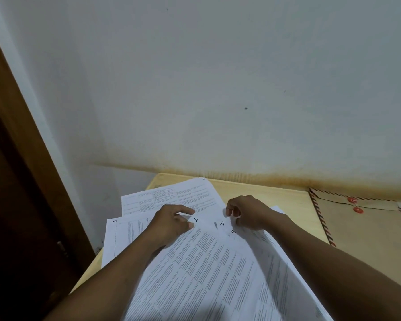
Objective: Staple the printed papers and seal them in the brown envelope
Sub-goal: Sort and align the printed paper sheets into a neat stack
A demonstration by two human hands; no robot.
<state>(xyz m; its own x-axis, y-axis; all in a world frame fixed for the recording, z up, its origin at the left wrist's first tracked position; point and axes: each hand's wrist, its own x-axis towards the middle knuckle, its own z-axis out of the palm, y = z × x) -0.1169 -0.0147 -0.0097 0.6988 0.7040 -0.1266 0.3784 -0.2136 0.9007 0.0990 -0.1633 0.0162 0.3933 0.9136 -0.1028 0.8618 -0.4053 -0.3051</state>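
From the head camera, looking down: the printed papers (202, 262) lie fanned loose over the desk (276, 195), and they are the landmark for everything here. Handwritten numbers show at the sheet corners, a 1, a 2, a 4, and a 3 out on the sheet at the left edge of the spread. Both hands are at the far end of the papers. The left hand (171, 222) rests on the sheets with thumb and forefinger closing round the corner marked 1. The right hand (247, 213) is curled, fingertips pinching a sheet corner just right of the 2.

My read is that this is the sorting step: pages being put in order and squared up, nothing stapled yet. The next move calls for gathering all the sheets, including the one skewed away behind the hands, and knocking the edges flush so one corner lines up.

The brown envelope (366, 230) lies flat on the desk well to the right of the papers, flap side up, two red string buttons showing, against the stained wall (218, 89). No stapler is in sight. A dark wooden door (14, 205) stands left of the papers. Nothing blocks the way to the envelope; the scattered sheets themselves are the obstacle.
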